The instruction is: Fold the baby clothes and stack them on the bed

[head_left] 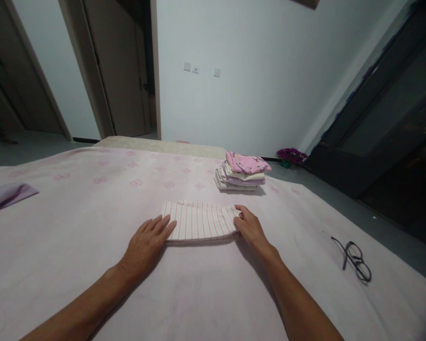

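A folded striped garment (pixel 200 222), white with thin pink lines, lies flat in front of me on the pink bed cover (pixel 191 293). My left hand (pixel 151 237) rests on its left end, fingers stretched out and lying flat. At the right end, my right hand (pixel 250 227) pinches the garment's edge between thumb and fingers, lifting that side slightly. Beyond it stands a stack of folded clothes (pixel 239 177), topped by a pink printed piece (pixel 248 163).
A pair of black-framed glasses (pixel 357 260) lies on the bed at the right. Purple cloth (pixel 7 195) sits at the left edge. Behind the bed are a wall (pixel 241 104), a door (pixel 117 71) and purple flowers (pixel 291 155) on the floor.
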Motion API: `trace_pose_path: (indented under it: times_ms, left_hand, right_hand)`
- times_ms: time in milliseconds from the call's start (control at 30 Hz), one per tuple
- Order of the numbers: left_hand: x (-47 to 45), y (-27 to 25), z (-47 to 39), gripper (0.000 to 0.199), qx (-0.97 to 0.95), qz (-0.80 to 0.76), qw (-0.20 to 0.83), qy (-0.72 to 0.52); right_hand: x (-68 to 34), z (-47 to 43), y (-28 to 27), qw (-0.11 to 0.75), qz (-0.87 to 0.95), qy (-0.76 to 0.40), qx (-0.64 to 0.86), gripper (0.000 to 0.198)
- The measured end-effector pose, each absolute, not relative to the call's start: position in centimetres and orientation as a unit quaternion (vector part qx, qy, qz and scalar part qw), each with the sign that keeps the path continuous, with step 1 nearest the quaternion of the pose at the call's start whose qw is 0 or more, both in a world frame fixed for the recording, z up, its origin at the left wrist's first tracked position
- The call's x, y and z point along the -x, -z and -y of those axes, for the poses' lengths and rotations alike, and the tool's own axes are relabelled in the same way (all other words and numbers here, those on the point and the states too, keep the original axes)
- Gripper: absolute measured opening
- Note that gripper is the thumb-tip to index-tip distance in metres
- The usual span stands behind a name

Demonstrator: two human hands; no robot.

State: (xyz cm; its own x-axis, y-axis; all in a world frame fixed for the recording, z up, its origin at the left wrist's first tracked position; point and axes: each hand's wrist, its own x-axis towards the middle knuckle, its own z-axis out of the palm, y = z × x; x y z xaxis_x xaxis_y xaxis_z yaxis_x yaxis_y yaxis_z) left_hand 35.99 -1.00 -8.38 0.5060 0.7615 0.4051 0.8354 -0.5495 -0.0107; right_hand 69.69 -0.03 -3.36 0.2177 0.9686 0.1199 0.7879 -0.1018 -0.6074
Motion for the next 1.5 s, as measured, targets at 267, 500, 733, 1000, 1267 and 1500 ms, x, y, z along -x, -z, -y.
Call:
trace_pose_path:
  times_ms: [267, 500, 733, 1000, 1267, 1500]
  left_hand:
    - [-36.1, 8.0, 1.0, 0.063, 0.884, 0.45, 0.046, 0.114]
    - [-36.5, 7.3, 1.1, 0.062, 0.884, 0.457, 0.061, 0.08]
    - [-35.9, 7.5, 1.4, 0.06, 0.894, 0.434, 0.04, 0.106]
    - [-36.1, 8.2, 0.9, 0.048, 0.878, 0.451, 0.048, 0.152]
    - [-36.1, 8.0, 1.9, 0.052, 0.886, 0.446, 0.069, 0.109]
    - [-37.5, 6.6, 1.3, 0.046, 0.884, 0.454, 0.065, 0.091]
  right_hand:
    - [-69.6, 0.8, 3.4, 0.168, 0.647, -0.077, 0.74, 0.052]
    - [-69.6, 1.0, 3.3, 0.128, 0.652, -0.028, 0.747, 0.053]
    - [-69.7, 1.1, 3.4, 0.108, 0.658, -0.019, 0.745, 0.055]
    - [-69.8, 0.9, 3.9, 0.161, 0.64, -0.006, 0.751, 0.055]
    - [-69.8, 1.0, 4.3, 0.121, 0.654, 0.004, 0.747, 0.056]
    - [-69.8, 0.9, 4.6, 0.145, 0.658, 0.025, 0.738, 0.057]
